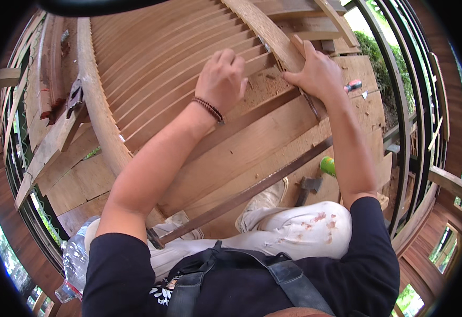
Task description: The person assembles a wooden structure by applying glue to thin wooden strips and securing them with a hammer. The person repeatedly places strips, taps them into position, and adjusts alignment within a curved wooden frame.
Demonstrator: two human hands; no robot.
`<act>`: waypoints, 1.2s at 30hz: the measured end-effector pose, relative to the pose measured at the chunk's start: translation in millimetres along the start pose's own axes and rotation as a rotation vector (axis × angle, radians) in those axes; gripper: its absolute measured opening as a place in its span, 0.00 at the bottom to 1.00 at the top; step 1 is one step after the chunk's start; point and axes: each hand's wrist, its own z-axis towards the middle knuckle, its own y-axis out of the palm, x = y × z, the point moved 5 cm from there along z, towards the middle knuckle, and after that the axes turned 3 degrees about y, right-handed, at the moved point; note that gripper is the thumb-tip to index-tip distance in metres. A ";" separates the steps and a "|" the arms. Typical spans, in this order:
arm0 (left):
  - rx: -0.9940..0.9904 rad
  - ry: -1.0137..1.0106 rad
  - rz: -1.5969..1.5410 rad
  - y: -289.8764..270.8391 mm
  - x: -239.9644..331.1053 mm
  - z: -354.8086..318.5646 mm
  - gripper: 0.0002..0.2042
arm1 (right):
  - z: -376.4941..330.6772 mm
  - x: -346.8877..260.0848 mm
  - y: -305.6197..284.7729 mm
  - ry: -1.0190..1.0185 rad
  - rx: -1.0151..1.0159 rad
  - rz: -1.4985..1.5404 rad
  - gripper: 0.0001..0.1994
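Observation:
A wooden frame with many thin parallel slats [162, 58] lies in front of me, between a left side rail [91, 79] and a right side rail [265, 29]. My left hand [221, 79], with a beaded bracelet at the wrist, is over the near slats. Its fingers are curled, and whatever they may hold is hidden. My right hand [318, 71] grips the near part of the right rail, thumb on the inner side. A wide flat board [241, 153] spans the frame's near end. Sawdust and chips lie between slats and board.
A long metal bar [252, 187] slants above my knees. A hammer-like tool [308, 186], a green can [328, 166] and a red-handled tool [353, 85] lie to the right. At the left are a metal clamp [75, 95] and a clear plastic bottle [77, 259]. Dark metal railings [394, 90] bound the right side.

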 end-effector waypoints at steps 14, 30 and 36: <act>0.275 -0.585 0.132 -194.3 -168.3 -176.4 0.21 | -55.3 -100.3 -2.9 -0.853 0.276 0.196 0.24; 0.328 -1.315 -0.809 -119.5 -191.0 -215.2 0.23 | -50.5 -186.1 38.7 -1.279 0.267 0.178 0.25; 0.304 -1.205 -0.743 -120.6 -195.3 -218.9 0.24 | -61.9 -187.7 32.2 -1.274 0.388 0.240 0.14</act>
